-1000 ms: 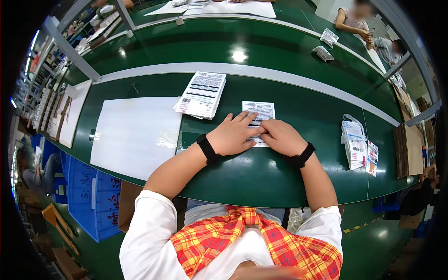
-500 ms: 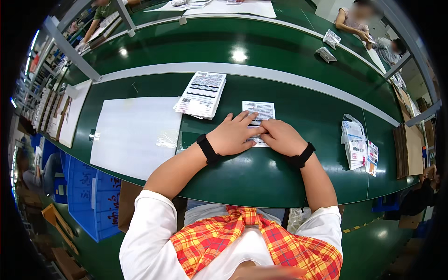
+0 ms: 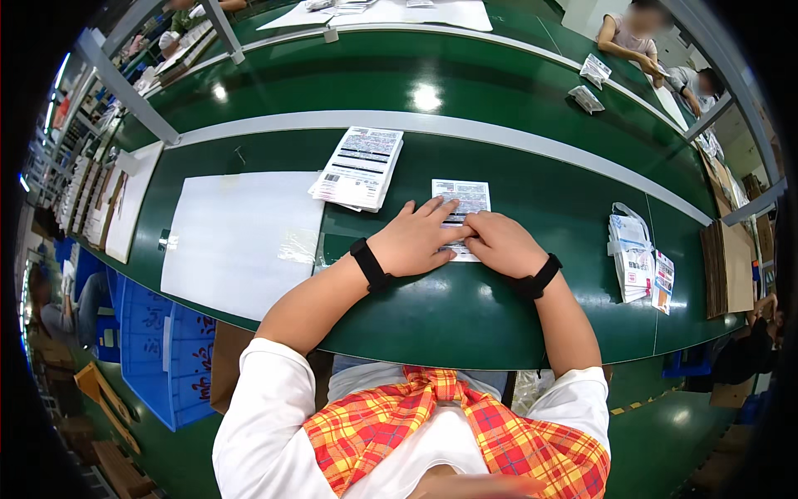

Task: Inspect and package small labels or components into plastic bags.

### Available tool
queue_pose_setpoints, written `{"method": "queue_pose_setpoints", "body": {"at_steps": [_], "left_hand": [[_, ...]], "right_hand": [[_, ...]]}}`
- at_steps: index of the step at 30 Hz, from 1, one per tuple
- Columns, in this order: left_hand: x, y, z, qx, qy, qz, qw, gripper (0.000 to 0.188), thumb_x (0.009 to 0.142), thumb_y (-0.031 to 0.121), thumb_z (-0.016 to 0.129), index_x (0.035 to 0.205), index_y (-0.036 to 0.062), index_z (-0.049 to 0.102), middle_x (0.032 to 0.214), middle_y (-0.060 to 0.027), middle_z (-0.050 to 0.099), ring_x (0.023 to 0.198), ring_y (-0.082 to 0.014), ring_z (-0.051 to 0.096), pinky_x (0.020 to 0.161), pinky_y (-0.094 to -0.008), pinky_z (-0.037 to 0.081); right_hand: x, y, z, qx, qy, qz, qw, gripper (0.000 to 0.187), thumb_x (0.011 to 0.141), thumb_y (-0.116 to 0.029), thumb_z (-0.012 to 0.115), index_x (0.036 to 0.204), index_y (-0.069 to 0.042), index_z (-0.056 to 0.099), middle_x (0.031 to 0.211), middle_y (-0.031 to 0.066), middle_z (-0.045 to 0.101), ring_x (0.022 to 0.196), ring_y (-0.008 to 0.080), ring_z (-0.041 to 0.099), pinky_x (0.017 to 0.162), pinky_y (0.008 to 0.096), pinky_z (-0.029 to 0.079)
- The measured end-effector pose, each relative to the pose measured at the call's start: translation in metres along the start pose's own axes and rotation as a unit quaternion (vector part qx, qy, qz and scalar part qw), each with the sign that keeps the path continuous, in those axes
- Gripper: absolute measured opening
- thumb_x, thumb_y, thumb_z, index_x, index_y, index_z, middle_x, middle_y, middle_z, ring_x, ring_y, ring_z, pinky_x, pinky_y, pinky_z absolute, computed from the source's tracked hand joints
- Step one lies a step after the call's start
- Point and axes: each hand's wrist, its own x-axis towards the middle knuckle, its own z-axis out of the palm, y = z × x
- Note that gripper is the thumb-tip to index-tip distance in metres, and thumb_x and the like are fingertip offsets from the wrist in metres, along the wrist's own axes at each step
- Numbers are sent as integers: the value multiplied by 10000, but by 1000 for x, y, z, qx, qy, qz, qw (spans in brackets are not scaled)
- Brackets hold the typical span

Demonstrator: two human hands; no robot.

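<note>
A printed leaflet (image 3: 470, 193) is covered on a green table (image 3: 399, 324) by the left hand (image 3: 413, 243), laid open with fingers spread, and by the right hand (image 3: 507, 247), its fingers curled; whether anything is pinched there cannot be told. Handling of this piece is judged unfinished, as neither hand is lifted clear. A banded bundle (image 3: 632, 258) is set well to the right. Farther off, similar leaflets are piled in a stack (image 3: 362, 166), whether finished or waiting cannot be told.
</note>
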Motion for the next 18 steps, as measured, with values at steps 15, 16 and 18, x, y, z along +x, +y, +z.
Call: {"method": "queue_pose_setpoints", "body": {"at_steps": [15,16,18], "left_hand": [[0,0,-1,-3,-4,-1,1000,530,954,360,590,1453,248,451,1549,-221,345,1440,-429,310,1071,-662,323],[0,1,-1,-3,-6,-2,1000,529,954,360,590,1453,248,451,1549,-221,345,1441,-429,309,1072,-663,322],[0,1,-1,-4,-6,-3,1000,527,955,360,589,1452,249,452,1549,-221,344,1442,-428,309,1072,-663,322]], "right_hand": [[0,-4,-3,-1,-9,10,1000,128,892,-161,577,909,-36,552,898,154,616,892,353,597,793,455,475],[0,-3,-2,-1,-9,10,1000,128,891,-161,577,910,-36,553,898,154,617,893,353,597,793,456,475],[0,-2,-1,-1,-9,9,1000,128,891,-161,577,912,-37,554,898,154,618,893,353,597,794,457,475]]}}
